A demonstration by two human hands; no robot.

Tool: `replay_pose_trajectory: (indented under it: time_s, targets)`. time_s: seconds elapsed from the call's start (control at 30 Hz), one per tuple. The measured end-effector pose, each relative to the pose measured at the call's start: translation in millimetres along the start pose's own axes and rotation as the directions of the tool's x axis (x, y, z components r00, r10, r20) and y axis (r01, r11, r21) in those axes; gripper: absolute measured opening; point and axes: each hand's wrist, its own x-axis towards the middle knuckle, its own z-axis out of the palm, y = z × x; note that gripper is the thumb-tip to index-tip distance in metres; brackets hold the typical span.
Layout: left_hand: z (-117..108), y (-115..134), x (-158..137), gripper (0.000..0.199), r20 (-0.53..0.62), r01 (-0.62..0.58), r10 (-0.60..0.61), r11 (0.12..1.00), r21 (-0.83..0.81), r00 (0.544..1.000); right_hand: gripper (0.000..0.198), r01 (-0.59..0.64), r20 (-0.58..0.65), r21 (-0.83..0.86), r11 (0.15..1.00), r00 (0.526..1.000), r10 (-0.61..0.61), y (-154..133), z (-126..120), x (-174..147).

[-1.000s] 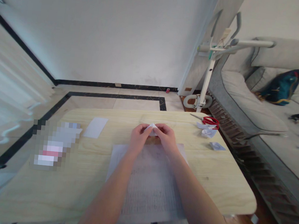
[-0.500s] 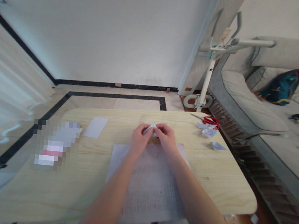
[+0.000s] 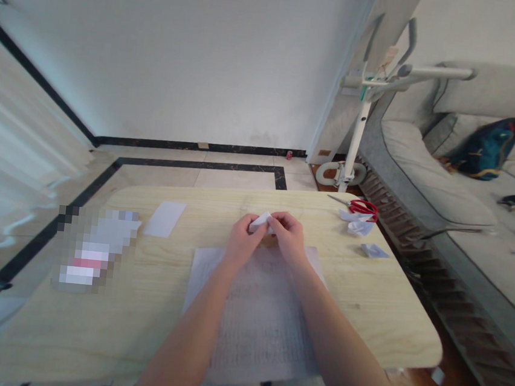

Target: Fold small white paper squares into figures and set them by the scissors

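A small folded piece of white paper [image 3: 261,221] is pinched between my two hands, just above the far half of the table. My left hand [image 3: 243,238] grips its left side with thumb and fingers. On the right side, my right hand [image 3: 288,237] closes on it with thumb and bent fingers. Part of the folded paper is hidden by the fingers. Beneath my wrists and forearms lies a large printed sheet [image 3: 268,315], flat on the wooden table [image 3: 155,304].
Red-handled scissors [image 3: 363,210] lie at the far right, with folded paper pieces [image 3: 360,228] beside them and another folded piece [image 3: 374,251] nearer. A blank white sheet [image 3: 164,218] lies at left, near a blurred-out patch. A grey sofa [image 3: 441,174] stands right of the table.
The folded paper has turned in my fingers: its centred peak now slants, with a pale face showing more to the left. Both hands have shifted slightly right.
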Motion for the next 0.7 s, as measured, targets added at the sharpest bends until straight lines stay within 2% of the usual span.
replay_pose_trajectory:
  time_s: [0.2, 0.4, 0.6, 0.7]
  targets:
    - [-0.1, -0.2, 0.5, 0.021, 0.024, 0.003, -0.004, 0.999, 0.034, 1.0, 0.015, 0.006, -0.005, 0.004, 1.0, 1.0, -0.006, -1.8, 0.2, -0.3]
    - [1.0, -3.5, 0.8, 0.021, 0.02, -0.028, 0.027, 0.998, 0.061, 0.999, 0.016, 0.045, 0.033, -0.101, 0.994, 0.999, -0.042, -8.4, 1.6, -3.4]
    - [0.3, -0.2, 0.9, 0.021, -0.016, 0.034, -0.034, 0.999, 0.029, 0.999, 0.016, 0.032, -0.008, -0.06, 0.998, 0.999, -0.033, -5.8, 2.4, -3.6]
    - [-0.7, 1.9, 2.5, 0.021, -0.059, 0.106, -0.111, 0.991, -0.078, 0.992, 0.017, 0.011, -0.001, -0.041, 0.999, 1.0, -0.011, -5.3, 1.9, -3.1]
